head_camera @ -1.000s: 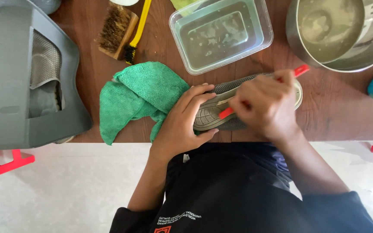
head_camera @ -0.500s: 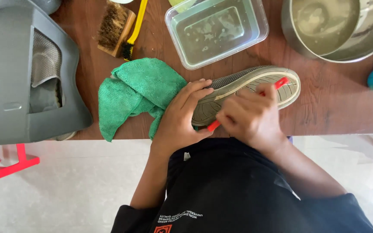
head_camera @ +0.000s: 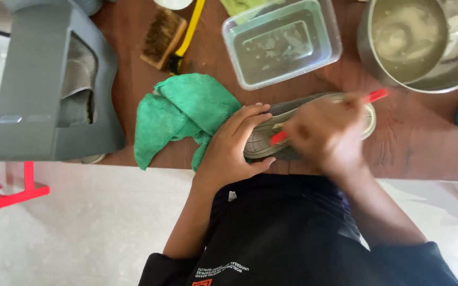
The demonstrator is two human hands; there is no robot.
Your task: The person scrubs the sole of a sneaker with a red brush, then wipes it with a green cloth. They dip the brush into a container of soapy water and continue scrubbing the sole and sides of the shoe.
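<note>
A grey shoe (head_camera: 292,108) lies on its side at the near edge of the brown wooden table (head_camera: 420,143). My left hand (head_camera: 234,145) grips its heel end, fingers over the sole. Blurred with motion, my right hand (head_camera: 327,135) is closed round a thin red-handled brush (head_camera: 376,96) laid across the shoe; the handle's tip sticks out to the right and a short red part shows near my left hand. A crumpled green cloth (head_camera: 184,114) sits right beside my left hand.
A clear plastic tub of cloudy water (head_camera: 282,42) and a metal bowl of soapy water (head_camera: 425,42) stand behind the shoe. A yellow-handled scrub brush (head_camera: 165,37) lies at the back left. A grey plastic stool (head_camera: 43,85) stands left, a red frame (head_camera: 6,190) on the floor.
My right hand has shifted along the shoe with the red brush, back and forth. My left hand has kept its grip on the heel end.
</note>
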